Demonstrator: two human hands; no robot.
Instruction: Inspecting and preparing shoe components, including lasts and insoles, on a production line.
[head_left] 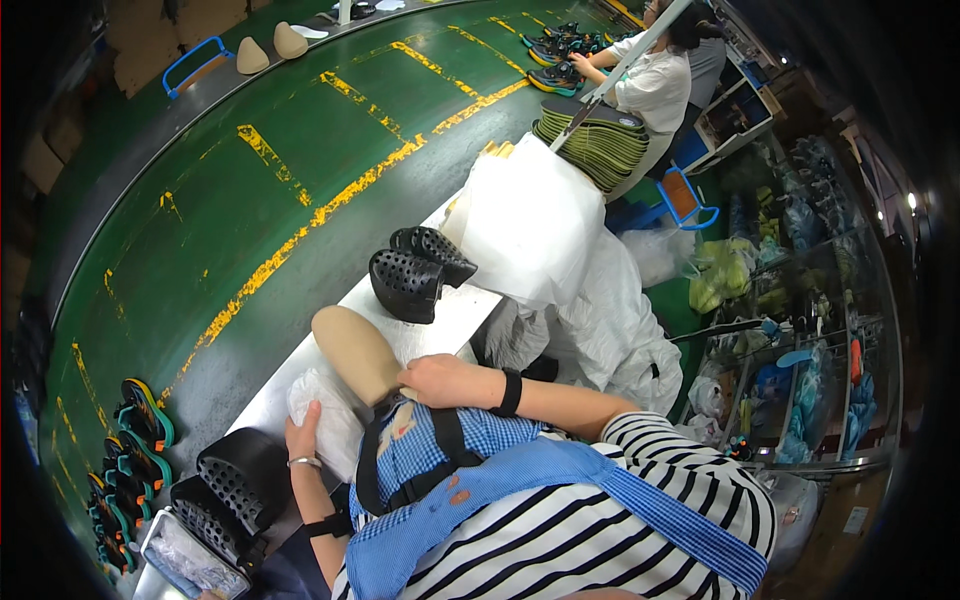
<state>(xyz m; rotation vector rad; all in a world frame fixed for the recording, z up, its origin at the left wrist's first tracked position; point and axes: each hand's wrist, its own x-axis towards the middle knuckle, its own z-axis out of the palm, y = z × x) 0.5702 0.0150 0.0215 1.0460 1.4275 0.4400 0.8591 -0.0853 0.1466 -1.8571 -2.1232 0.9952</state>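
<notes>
My left hand (302, 434) grips a crumpled white paper wad (325, 415), thumb on its near side and the other fingers mostly hidden. Beside it, my right hand (445, 382) is closed at the narrow near end of a smooth tan toe-shaped form (352, 350), fingertips pressed against its edge. The form lies tilted over the white bench edge (290, 372), its rounded end pointing away from me. Just beyond sit two black perforated toe-shaped shells (408, 288).
More black perforated shells (240, 480) and a tray of clear plastic (190, 560) lie at lower left. Shoes (140, 420) line the green conveyor belt (230, 240). A white bag (530, 215) bulks beyond my right arm. At far right, a person (650, 80) handles shoes near stacked insoles (595, 140).
</notes>
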